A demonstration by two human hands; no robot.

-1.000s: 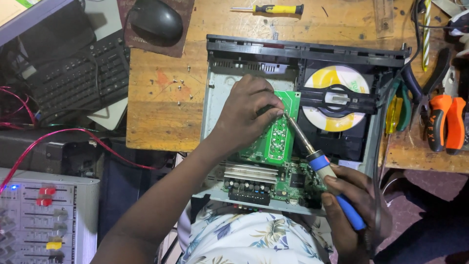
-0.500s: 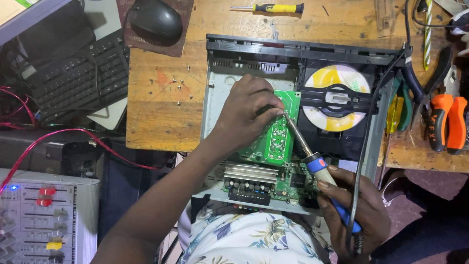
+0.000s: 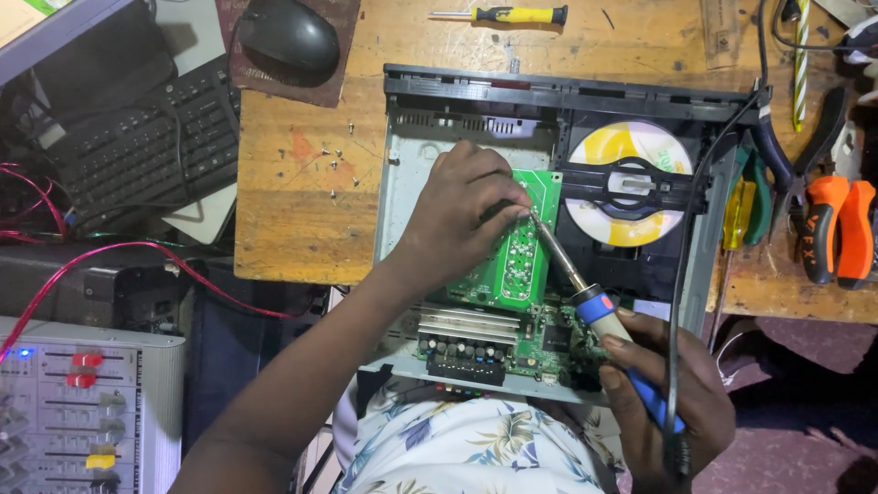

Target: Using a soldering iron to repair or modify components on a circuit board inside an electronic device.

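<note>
An opened disc player (image 3: 400, 174) lies on the wooden table, its lid off. My left hand (image 3: 462, 215) rests on a green circuit board (image 3: 517, 261) inside it, fingers pinched at the board's upper edge. My right hand (image 3: 663, 402) grips the blue handle of a soldering iron (image 3: 585, 293), whose metal tip touches the board beside my left fingertips. The iron's black cord (image 3: 684, 256) runs up past the player's right side. A yellow and white disc (image 3: 631, 183) sits in the tray under a black clamp.
A yellow-handled screwdriver (image 3: 512, 15) lies at the table's far edge. Orange-handled pliers (image 3: 837, 229) and other tools lie right. A mouse (image 3: 288, 37), keyboard (image 3: 146, 137), red wires (image 3: 137, 252) and an audio mixer (image 3: 87, 407) are left. Small screws (image 3: 334, 165) dot the table.
The iron's black cord has swung in over the player's right side. My right hand has shifted a little on the handle. My left hand stays on the board.
</note>
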